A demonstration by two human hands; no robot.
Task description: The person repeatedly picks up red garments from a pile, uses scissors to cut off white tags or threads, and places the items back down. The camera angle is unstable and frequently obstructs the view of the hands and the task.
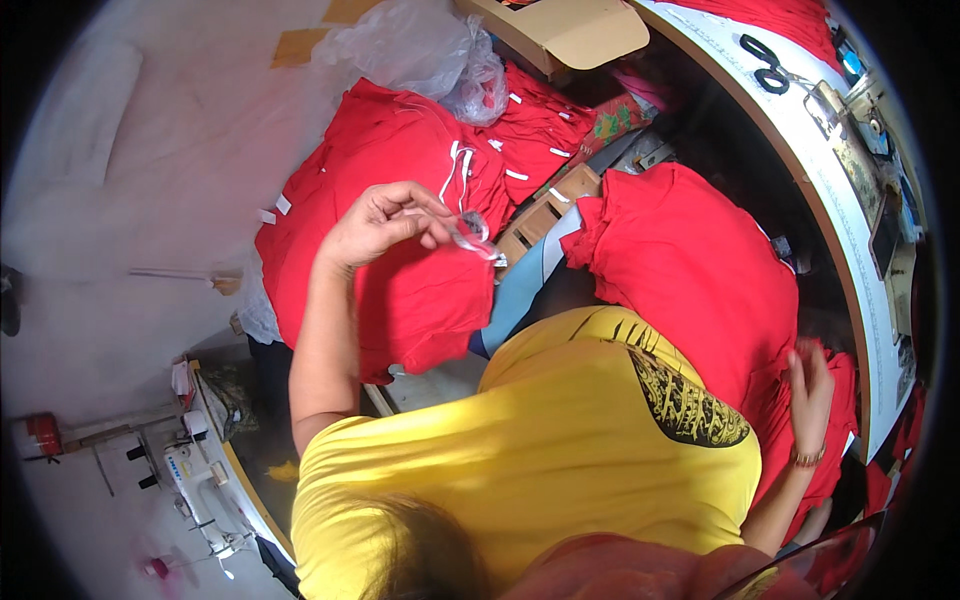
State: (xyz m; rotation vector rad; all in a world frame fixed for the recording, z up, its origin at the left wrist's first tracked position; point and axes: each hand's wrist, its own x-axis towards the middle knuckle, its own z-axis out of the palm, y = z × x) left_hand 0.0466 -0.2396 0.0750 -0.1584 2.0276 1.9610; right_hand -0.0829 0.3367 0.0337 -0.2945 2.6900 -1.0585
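Observation:
My left hand (385, 226) is raised over a heap of red garments (350, 160), its fingers pinched on a looped, translucent strip (471, 236). A small pale tag shows at the strip's lower end. Across my lap and right side lies more red cloth (690, 270), with folds hanging down. My right hand (812, 390), with a band at the wrist, is at the right edge of this cloth, fingers extended and slightly blurred. I cannot tell whether it presses on the cloth. White cords and several white labels show on the left heap.
A white worktable (850, 230) with a brown edge curves along the right, bearing black-handled scissors (765, 64) and machine parts. An open cardboard box (580, 35) and a clear plastic bag (420, 50) are at the far side. A white sewing machine (200, 480) stands at the lower left.

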